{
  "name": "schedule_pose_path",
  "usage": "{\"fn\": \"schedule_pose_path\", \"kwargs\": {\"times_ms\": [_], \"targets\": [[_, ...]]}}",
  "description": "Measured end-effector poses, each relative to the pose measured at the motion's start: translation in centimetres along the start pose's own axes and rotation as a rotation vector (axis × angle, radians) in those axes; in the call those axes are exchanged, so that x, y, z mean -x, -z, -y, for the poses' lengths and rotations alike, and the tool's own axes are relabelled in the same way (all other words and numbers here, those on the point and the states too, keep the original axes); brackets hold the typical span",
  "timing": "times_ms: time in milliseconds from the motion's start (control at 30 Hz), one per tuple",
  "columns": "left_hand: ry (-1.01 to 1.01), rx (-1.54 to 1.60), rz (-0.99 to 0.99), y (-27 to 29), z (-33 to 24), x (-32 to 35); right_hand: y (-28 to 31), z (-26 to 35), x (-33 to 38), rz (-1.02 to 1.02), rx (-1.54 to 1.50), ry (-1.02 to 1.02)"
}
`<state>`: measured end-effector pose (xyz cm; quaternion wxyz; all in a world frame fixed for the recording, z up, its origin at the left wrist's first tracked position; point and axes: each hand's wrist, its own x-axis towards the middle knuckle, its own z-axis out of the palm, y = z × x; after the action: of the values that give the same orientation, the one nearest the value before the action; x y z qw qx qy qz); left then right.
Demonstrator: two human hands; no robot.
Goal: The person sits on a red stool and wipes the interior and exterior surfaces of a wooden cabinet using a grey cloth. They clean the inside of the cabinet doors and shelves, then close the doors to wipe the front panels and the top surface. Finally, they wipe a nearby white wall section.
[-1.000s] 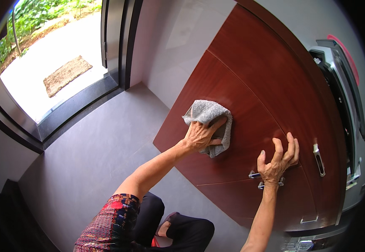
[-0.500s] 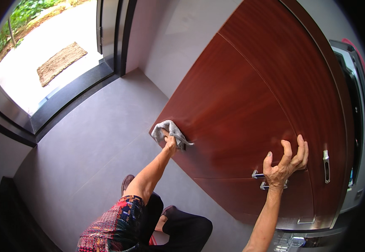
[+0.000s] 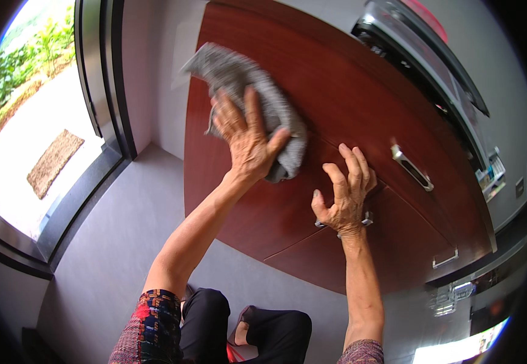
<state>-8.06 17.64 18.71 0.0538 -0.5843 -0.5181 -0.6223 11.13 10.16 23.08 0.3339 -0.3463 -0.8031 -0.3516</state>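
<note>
A grey cloth [image 3: 281, 130], blurred by motion, lies bunched against the upper left of a dark red wooden cabinet [image 3: 239, 206]. My left hand [image 3: 248, 142] presses it to the door panel, fingers spread over it and the thumb along its folds. Its upper corner hangs near the panel's left edge. Beside it, my right hand [image 3: 345, 197] rests with bent, parted fingers on the cabinet front and holds nothing. Partly behind that wrist are small metal handles [image 3: 368, 218].
A long metal handle [image 3: 412, 168] and a lower handle [image 3: 445, 259] sit farther right on the cabinet. Above the cabinet stands a silver-black appliance [image 3: 421, 73]. Left is a dark door frame [image 3: 108, 79], with a brown mat [image 3: 56, 164] outside. Grey floor [image 3: 136, 212] lies below.
My left hand has swept the cloth from the cabinet's lower left edge up to its upper part. My right hand stays on the cabinet. The view has shifted to the right.
</note>
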Motion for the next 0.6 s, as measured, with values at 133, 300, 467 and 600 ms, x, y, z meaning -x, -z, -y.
{"fn": "schedule_pose_path", "kwargs": {"times_ms": [133,300,467,600], "targets": [[-0.366,-0.097,0.037,-0.6,-6.9,-2.4,3.3,1.7,1.8,-0.096,-0.137,-0.080],[-0.379,0.018,0.030,-2.4,-12.3,-1.7,8.8,2.4,9.7,0.038,-0.218,-0.195],[-0.360,0.307,-0.085,-3.1,-15.3,-1.6,14.4,2.4,19.8,0.174,-0.291,-0.405],[-0.283,0.773,-0.297,-3.5,-18.7,-1.8,19.2,2.5,25.1,0.192,-0.271,-0.562]]}}
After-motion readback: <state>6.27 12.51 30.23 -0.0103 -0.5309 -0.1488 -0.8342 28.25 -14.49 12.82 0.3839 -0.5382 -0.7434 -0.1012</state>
